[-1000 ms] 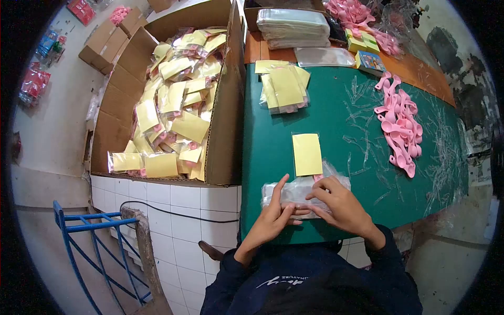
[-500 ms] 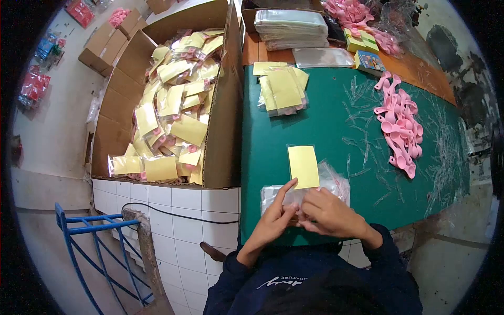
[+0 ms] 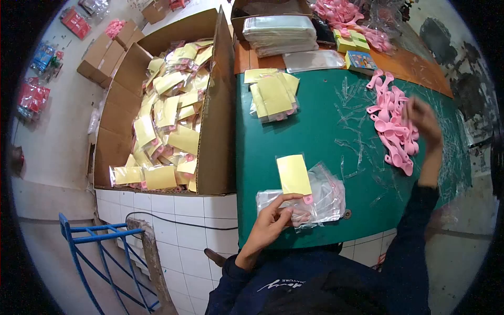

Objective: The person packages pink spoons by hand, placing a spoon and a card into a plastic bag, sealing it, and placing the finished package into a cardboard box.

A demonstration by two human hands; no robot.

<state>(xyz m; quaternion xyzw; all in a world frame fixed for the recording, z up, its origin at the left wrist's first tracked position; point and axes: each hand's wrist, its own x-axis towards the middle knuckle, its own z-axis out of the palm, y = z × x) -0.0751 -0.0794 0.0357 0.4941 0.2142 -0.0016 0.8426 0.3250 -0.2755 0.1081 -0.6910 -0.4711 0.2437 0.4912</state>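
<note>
My left hand (image 3: 273,223) is at the table's front edge, its fingers closed on the lower end of a clear bag with a yellow card (image 3: 294,175) in it. A bit of a pink spoon (image 3: 308,199) shows at the card's lower corner. Beneath lie flat clear plastic bags (image 3: 329,198). My right hand (image 3: 421,119) is over the right side of the pile of pink spoons (image 3: 391,126); it is blurred, and its fingertips cannot be made out. Further back on the green table (image 3: 315,126) lies a stack of bagged yellow cards (image 3: 274,95).
A large cardboard box (image 3: 216,115) full of bagged yellow cards stands left of the table. Behind are stacked clear bags (image 3: 280,32), small yellow boxes (image 3: 352,42) and more pink spoons (image 3: 341,13). Plastic scraps (image 3: 349,123) lie mid-table. A blue metal frame (image 3: 100,236) stands lower left.
My right hand has left the bag near my left hand and moved up and right to the spoon pile. My left hand remains at the bag. The whole view has shifted slightly.
</note>
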